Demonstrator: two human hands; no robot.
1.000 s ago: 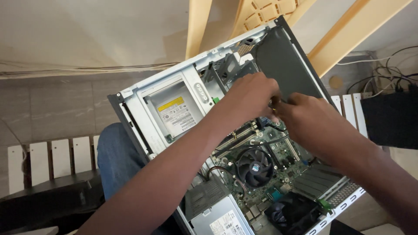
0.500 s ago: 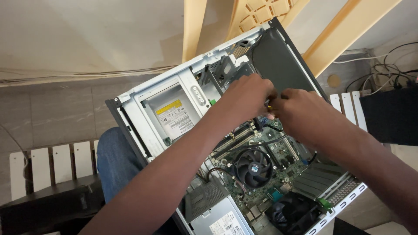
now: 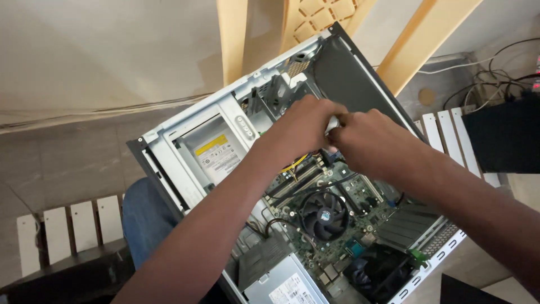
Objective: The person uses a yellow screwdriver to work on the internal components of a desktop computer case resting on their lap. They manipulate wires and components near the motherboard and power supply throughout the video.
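Head view: two bare hands meet inside an open computer case [image 3: 360,67] propped on the person's lap. The left hand [image 3: 301,132] and right hand [image 3: 371,141] touch at the fingertips, both curled and pinched on one small white piece [image 3: 333,123], just above the motherboard [image 3: 365,217] and near the case's dark side wall. Only a sliver of that piece shows between the fingers; what it is cannot be made out, and the hands hide whatever it joins below. Yellow wires [image 3: 298,164] emerge from under the left wrist, their ends covered.

One round fan [image 3: 323,214] sits in the middle of the board, fully in sight. A second, darker fan [image 3: 379,270] lies lower right, partly in shadow. One finned grey block [image 3: 408,225] lies beside it. One drive [image 3: 216,152] with a yellow and white label fills the metal bay at upper left. One grey power supply [image 3: 281,284] is cut off by the bottom edge, and the left forearm crosses the case's lower left corner, covering it.

A knee in blue jeans [image 3: 140,222] shows under the case. Behind it stand tan chair legs [image 3: 233,39], cut off at the top, and a white slatted bench [image 3: 67,225]. Tangled cables [image 3: 489,84] run at upper right into a dark shape only partly in frame.
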